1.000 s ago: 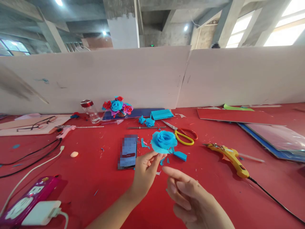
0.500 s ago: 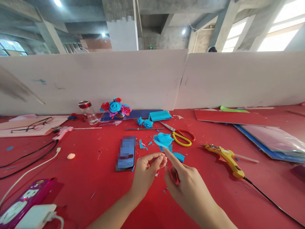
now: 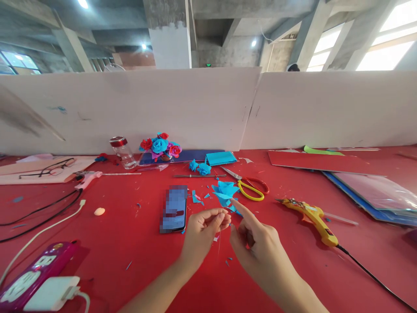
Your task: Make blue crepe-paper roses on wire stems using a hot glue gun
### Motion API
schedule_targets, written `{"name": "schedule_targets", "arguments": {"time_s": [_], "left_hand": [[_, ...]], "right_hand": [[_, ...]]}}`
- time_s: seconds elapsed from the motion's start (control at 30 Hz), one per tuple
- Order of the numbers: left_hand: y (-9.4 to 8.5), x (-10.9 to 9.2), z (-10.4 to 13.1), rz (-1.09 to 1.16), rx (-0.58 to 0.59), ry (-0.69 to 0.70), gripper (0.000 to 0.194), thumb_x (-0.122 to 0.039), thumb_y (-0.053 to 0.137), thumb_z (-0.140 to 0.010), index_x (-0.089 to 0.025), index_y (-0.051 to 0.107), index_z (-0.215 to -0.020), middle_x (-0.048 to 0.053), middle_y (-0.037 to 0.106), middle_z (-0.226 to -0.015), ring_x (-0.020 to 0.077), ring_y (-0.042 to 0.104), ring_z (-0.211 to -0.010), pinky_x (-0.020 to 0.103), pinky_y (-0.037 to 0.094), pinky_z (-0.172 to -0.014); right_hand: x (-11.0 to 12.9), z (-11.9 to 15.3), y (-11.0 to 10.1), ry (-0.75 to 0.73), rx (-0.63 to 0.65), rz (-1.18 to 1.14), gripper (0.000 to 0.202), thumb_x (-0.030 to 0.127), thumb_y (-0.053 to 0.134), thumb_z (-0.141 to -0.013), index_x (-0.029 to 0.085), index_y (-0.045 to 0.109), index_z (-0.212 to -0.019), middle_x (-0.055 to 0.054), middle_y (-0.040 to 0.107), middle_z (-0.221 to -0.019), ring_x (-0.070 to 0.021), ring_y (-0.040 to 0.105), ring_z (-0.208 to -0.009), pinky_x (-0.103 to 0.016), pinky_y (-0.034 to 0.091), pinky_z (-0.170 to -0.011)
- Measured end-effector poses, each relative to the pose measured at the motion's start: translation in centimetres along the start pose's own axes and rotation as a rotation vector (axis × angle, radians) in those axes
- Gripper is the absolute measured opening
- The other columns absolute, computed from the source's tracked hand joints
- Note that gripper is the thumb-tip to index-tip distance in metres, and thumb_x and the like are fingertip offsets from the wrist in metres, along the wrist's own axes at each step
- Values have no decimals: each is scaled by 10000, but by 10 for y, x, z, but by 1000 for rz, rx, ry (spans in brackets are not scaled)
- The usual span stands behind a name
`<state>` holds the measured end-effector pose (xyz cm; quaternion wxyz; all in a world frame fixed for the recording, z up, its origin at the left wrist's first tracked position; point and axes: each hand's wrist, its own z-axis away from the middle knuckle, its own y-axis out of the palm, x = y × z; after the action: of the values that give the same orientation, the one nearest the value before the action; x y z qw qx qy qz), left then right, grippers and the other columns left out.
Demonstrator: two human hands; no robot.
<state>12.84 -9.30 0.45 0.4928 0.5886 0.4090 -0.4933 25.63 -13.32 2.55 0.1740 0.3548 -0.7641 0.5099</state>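
A blue paper flower with spread petals stands just beyond my fingertips. My left hand is closed in a pinch at the flower's base; the exact point of grip is hidden behind the fingers. A fine thread-like strand hangs below that pinch. On my right hand the index finger is stretched out, its tip at the flower's lower petal, while the thumb and other fingers are loosely bent and hold nothing I can see. Small blue paper scraps lie to the left of the flower.
Scissors lie behind the flower, a yellow glue gun to the right. A phone is left of my hands. Farther out are blue rosebuds, folded blue paper, a flower bunch, a glass bottle and a power strip.
The flower has turned slightly and a lower petal now shows more openly. My right index finger has shifted a little right along it. The left hand keeps its pinch.
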Motion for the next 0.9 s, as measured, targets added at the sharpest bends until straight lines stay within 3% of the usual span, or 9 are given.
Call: {"name": "schedule_targets", "arguments": {"time_s": [0.37, 0.5, 0.53, 0.6, 0.67, 0.73, 0.77, 0.83, 0.9], "left_hand": [[-1, -1, -1, 73, 50, -37, 183, -323, 640, -736, -156, 686, -794, 49, 705, -748, 151, 650, -713, 292, 540, -729], [-1, -1, -3, 115, 41, -64, 179, -319, 637, -739, -143, 668, -749, 39, 661, -715, 125, 594, -656, 273, 513, -696], [-2, -1, -3, 114, 32, -65, 176, -315, 632, -746, -142, 661, -734, 32, 646, -704, 113, 570, -637, 255, 498, -676], [-3, 0, -4, 99, 16, -50, 176, -309, 612, -769, -144, 648, -720, 15, 609, -675, 88, 504, -596, 212, 447, -620], [-4, 1, -5, 76, 16, -34, 183, -309, 585, -795, -149, 636, -719, -4, 560, -643, 76, 429, -567, 189, 384, -570], [-5, 2, -6, 56, 28, -26, 198, -313, 561, -812, -153, 623, -712, -14, 514, -633, 77, 376, -562, 190, 342, -556], [-5, 3, -6, 41, 34, -25, 210, -316, 551, -817, -153, 615, -701, -17, 495, -629, 80, 363, -566, 194, 332, -561], [-5, 5, -7, -2, 39, -18, 235, -324, 534, -824, -152, 600, -678, -21, 466, -618, 86, 348, -571, 205, 318, -570], [-4, 6, -7, -54, 38, -15, 251, -337, 523, -824, -152, 586, -667, -21, 461, -611, 91, 341, -567, 212, 303, -561]], "right_hand": [[3, 0, -3, 137, 26, -254, 396, 224, 447, -829, 130, 474, -1212, 86, 397, -510, -73, 366, -404, -165, 313, -382], [-7, 14, -28, 113, -111, -100, 293, 297, 449, -815, 163, 618, -1014, 65, 398, -478, -82, 358, -380, -173, 292, -344], [-16, 19, -39, 126, -196, -9, 286, 336, 450, -806, 177, 642, -945, 55, 421, -466, -91, 385, -378, -178, 309, -347], [-42, 31, -66, 300, -333, 219, 276, 384, 471, -771, 202, 652, -870, 6, 572, -559, -138, 527, -471, -217, 415, -457], [-78, 40, -92, 521, -367, 510, 273, 419, 479, -747, 234, 646, -858, -44, 669, -698, -222, 633, -612, -293, 453, -555], [-117, 46, -110, 661, -240, 718, 324, 445, 468, -748, 200, 634, -881, -145, 690, -863, -313, 647, -747, -352, 451, -563], [-134, 48, -117, 734, -189, 738, 339, 462, 481, -732, 171, 642, -800, -195, 689, -826, -339, 648, -747, -364, 452, -568], [-163, 47, -123, 845, -68, 623, 302, 481, 508, -710, 217, 633, -635, -162, 701, -716, -330, 654, -656, -349, 436, -506], [-181, 43, -123, 805, -55, 489, 266, 449, 547, -684, 234, 637, -555, -112, 697, -624, -299, 645, -593, -332, 417, -493]]}}
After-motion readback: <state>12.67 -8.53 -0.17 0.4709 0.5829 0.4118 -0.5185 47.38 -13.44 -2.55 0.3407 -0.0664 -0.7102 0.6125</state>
